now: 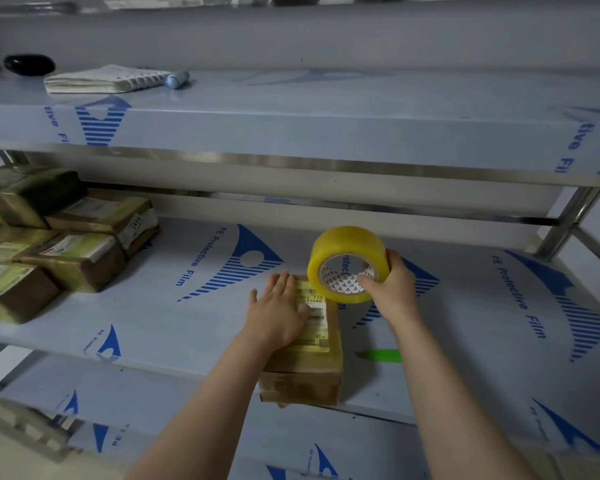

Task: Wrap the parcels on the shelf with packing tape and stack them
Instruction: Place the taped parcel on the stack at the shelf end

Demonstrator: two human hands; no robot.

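Observation:
A brown cardboard parcel with a white label lies on the middle shelf, its near end over the shelf's front edge. My left hand presses flat on the parcel's top, fingers straight. My right hand grips a yellow roll of packing tape, held upright just above the parcel's far end, with fingers hooked through its core. Several more taped parcels sit stacked at the shelf's left end.
A green strip lies on the shelf right of the parcel. The upper shelf carries a folded paper pad, a blue marker and a black object. A steel post stands at the right. A lower shelf lies below.

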